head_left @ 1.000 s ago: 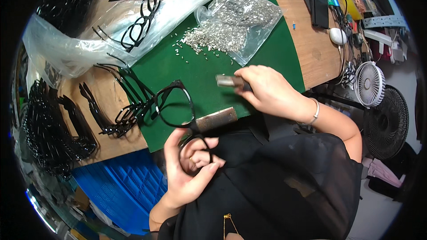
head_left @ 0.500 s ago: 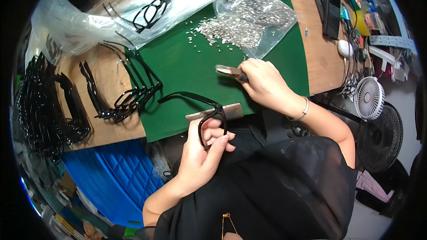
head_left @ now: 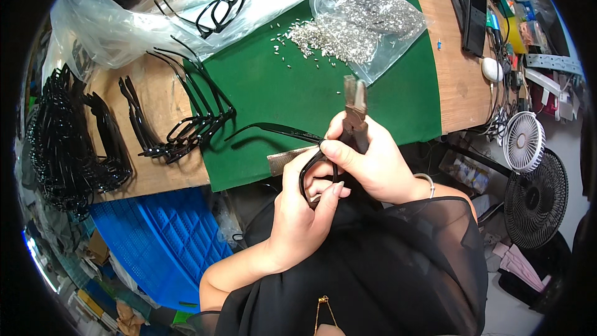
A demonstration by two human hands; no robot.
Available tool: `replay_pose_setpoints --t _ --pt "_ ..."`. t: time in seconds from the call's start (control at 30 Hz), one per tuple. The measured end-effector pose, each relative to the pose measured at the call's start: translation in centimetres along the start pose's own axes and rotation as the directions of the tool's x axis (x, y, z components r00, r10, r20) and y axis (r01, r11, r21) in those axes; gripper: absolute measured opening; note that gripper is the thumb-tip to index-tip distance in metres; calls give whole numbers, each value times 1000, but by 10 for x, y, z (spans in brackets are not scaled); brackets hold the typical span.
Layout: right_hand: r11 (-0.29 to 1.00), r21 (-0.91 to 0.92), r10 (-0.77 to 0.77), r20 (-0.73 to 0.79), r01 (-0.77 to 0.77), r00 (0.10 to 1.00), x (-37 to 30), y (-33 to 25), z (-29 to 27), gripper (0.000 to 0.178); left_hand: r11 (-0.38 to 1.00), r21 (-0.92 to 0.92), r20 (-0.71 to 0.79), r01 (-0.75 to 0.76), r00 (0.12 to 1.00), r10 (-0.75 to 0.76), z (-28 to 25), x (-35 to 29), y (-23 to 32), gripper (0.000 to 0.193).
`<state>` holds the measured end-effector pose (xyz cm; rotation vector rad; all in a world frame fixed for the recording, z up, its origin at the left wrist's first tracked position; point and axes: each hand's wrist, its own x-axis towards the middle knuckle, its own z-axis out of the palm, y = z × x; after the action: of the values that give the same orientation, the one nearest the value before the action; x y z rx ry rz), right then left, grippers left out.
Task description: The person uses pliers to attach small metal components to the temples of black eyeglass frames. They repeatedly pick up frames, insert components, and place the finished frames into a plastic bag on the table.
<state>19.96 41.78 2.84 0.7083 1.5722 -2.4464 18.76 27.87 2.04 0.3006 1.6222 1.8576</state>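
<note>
In my left hand (head_left: 303,211) is a black glasses frame (head_left: 273,128), fingers wrapped around one rim, with one temple arm reaching out to the left over the green mat (head_left: 267,93). My right hand (head_left: 382,165) is closed around a pair of pliers (head_left: 356,109), jaws pointing away from me. Its thumb and forefinger also touch the frame near the hinge corner. Below the frame, at the mat's near edge, lies a small greyish block (head_left: 287,160), partly covered by my left hand. Whatever sits at the hinge is hidden by my fingers.
Small silvery metal pieces (head_left: 308,38) spill from a clear plastic bag (head_left: 379,25) at the mat's far side. More black frames (head_left: 199,121) stand at the left, beside a large black pile (head_left: 56,143). A phone (head_left: 475,18) lies far right; a blue crate (head_left: 180,236) sits below the table.
My right hand has come nearer and down to the frame, and the pliers have turned from pointing left to pointing away. My left hand has shifted slightly right with the frame.
</note>
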Motion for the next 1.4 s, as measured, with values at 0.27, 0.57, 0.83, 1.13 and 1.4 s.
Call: replay_pose_setpoints --t 0.27,0.57,0.83,1.13,1.4 --pt "996 -93 27 139 -14 990 -4 -18 0 18 945 -251 126 209 975 -182 -22 -4 26 51" --pt "513 -647 -16 650 564 760 2 -23 -20 20 956 -92 103 278 958 -269 -33 -35 46 38" --pt "318 -532 -174 781 785 600 16 -17 -24 24 851 518 147 -84 989 9 -30 -32 45 34" --pt "302 -638 -188 689 708 700 13 -9 -21 24 848 519 175 -104 984 14 -37 -22 41 30" --pt "529 -732 -9 502 430 865 18 -27 -25 24 894 448 137 -24 990 -42 -70 6 42 30"
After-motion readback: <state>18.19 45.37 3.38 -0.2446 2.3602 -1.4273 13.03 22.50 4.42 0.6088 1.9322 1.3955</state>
